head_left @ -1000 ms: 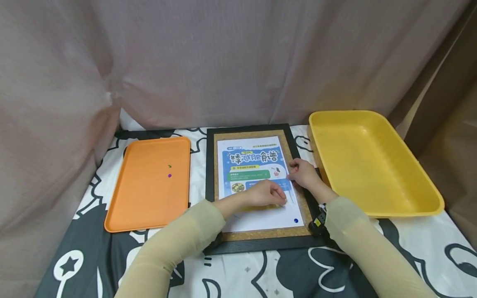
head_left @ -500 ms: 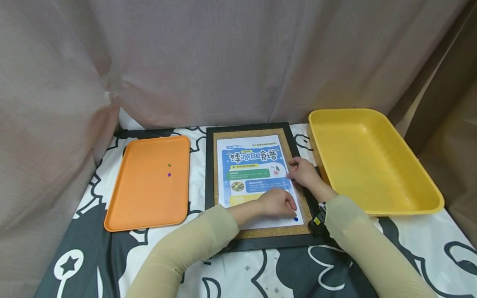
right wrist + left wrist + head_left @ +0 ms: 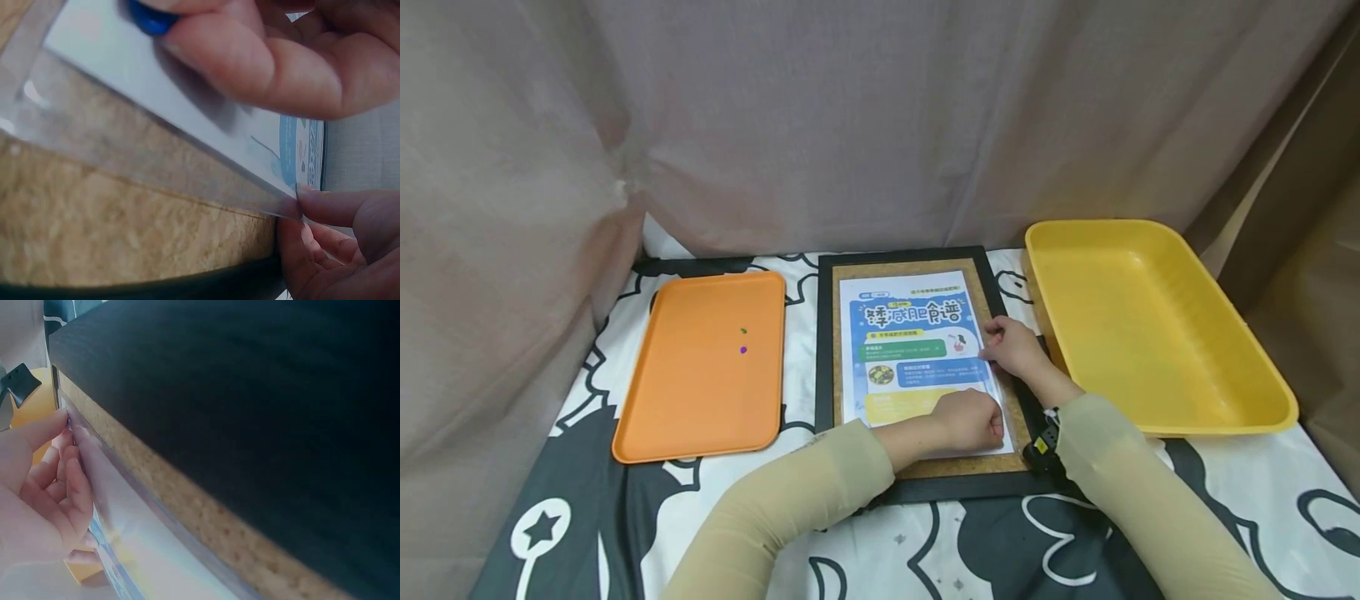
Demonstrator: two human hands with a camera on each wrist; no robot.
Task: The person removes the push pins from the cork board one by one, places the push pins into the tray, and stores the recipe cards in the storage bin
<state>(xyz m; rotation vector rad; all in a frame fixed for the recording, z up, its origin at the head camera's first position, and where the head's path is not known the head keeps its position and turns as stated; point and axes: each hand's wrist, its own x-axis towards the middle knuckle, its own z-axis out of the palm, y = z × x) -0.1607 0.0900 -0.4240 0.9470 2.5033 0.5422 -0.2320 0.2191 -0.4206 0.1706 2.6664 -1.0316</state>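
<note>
A printed sheet (image 3: 898, 287) in a clear plastic sleeve (image 3: 125, 144) lies on a black-framed cork board (image 3: 958, 468). My left hand (image 3: 970, 419) is over the sheet's lower right corner. Its thumb and finger pinch a blue pushpin (image 3: 153, 19) against the sheet in the right wrist view; the pin's point is hidden. Farther up, my right hand (image 3: 1013, 346) pinches the right edge of the sheet and sleeve between thumb and finger. The left wrist view shows the left hand (image 3: 47, 494) side-on at the sleeve.
An orange tray (image 3: 692, 375) lies left of the board, with a small green thing (image 3: 743, 332) and a small purple thing (image 3: 743, 350) on it. A deep yellow bin (image 3: 1157, 325) stands at the right. Behind hangs a grey-brown curtain (image 3: 880, 125). A patterned cloth (image 3: 880, 550) lies underneath.
My left hand has moved down and right across the sheet to its lower right corner and now covers the blue pushpin. The right hand stays on the sheet's right edge.
</note>
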